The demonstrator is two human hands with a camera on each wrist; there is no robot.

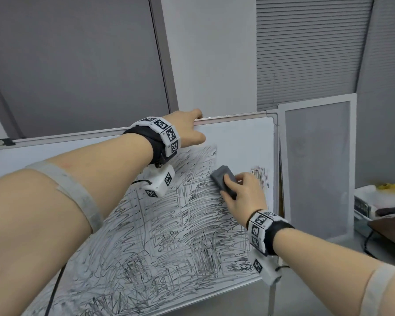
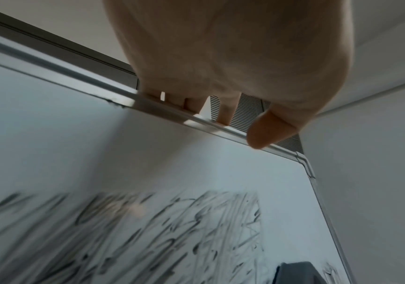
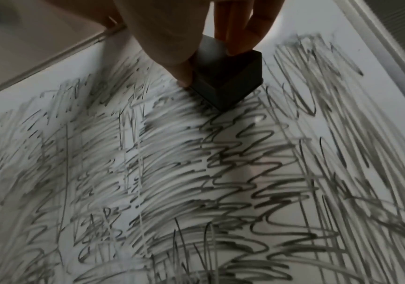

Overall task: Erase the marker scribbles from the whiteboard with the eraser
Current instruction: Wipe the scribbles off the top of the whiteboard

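Observation:
A whiteboard (image 1: 242,137) leans against the wall, its face covered with dense black marker scribbles (image 1: 169,224). My right hand (image 1: 244,192) grips a dark grey eraser (image 1: 222,179) and presses it flat on the board near the upper right of the scribbles. In the right wrist view the eraser (image 3: 226,76) is pinched between thumb and fingers, on the scribbles (image 3: 196,173). My left hand (image 1: 187,128) grips the board's top frame (image 2: 172,113), fingers curled over the edge and thumb on the front. A white strip runs clean above and right of the eraser.
A framed mesh screen (image 1: 317,169) leans right beside the board's right edge. Further right, a table holds a dark flat object (image 1: 390,226), a cable and a white box. Grey wall panels and blinds (image 1: 306,49) stand behind.

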